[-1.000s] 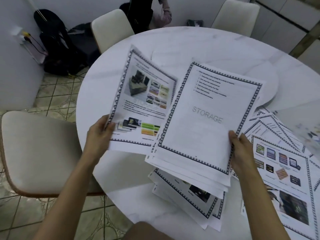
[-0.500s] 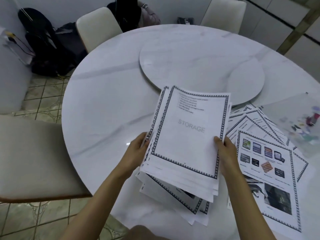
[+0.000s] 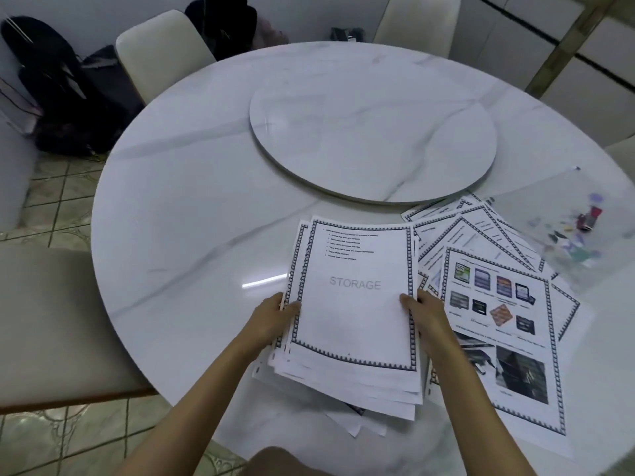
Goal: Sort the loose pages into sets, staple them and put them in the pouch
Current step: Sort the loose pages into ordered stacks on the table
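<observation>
Both forearms reach forward from the near edge of the round white worktop (image 3: 178, 214). The left hand (image 3: 271, 321) and right hand (image 3: 424, 316) clamp opposite long edges of a stack of pages (image 3: 354, 304), thumbs on top and the other fingers hidden beneath. The stack lies nearly flat at the near middle, long axis running away from the person, its "STORAGE" sheet reading upright. Loose pages (image 3: 498, 304) fan out just right, a clear pouch (image 3: 567, 228) beyond.

White pages (image 3: 354, 304) with black patterned borders and grey lettering — some (image 3: 494, 304) carry colour pictures — on a white table (image 3: 178, 207) veined with grey; cream chairs (image 3: 161, 46).
</observation>
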A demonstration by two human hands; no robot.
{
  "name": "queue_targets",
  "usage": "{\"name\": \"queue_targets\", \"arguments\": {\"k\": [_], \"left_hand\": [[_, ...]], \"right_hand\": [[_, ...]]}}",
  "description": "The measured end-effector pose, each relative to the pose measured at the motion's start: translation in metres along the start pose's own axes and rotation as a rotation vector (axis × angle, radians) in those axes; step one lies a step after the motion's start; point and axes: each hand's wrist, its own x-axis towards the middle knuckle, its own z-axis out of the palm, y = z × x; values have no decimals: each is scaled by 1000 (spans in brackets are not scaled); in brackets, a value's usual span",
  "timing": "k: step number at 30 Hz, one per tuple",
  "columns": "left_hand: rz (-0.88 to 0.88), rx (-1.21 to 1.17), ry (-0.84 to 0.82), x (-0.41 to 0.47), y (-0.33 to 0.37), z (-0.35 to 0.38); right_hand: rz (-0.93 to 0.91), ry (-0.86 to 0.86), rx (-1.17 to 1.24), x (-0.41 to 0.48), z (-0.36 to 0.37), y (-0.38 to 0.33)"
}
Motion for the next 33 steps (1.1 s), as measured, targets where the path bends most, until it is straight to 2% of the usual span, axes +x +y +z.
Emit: {"name": "queue_targets", "arguments": {"k": [3,6,11,18,21,24,28,33], "left_hand": [[152,157,53,-3,11,6],[311,179,154,-7,23,9],[444,40,297,-10,42,7],[543,-149,394,-11,57,9],[555,-187,404,-10,50,16],[495,-200,365,-7,36,25],[426,-137,355,4,20,34],[476,-80,344,10,31,34]], "right_hand": [[-108,-18,-27,-6,2,-9],[-260,14,5,-15,0,-24],[-500,89,80,-27,-10,-51],[-637,140,253,-34,-14,-57],[-619,119,256,-34,-12,-47],[-599,85,214,-36,-7,-32],[-453,78,141,-31,-1,-23],[-481,87,98,-29,-5,-32]]}}
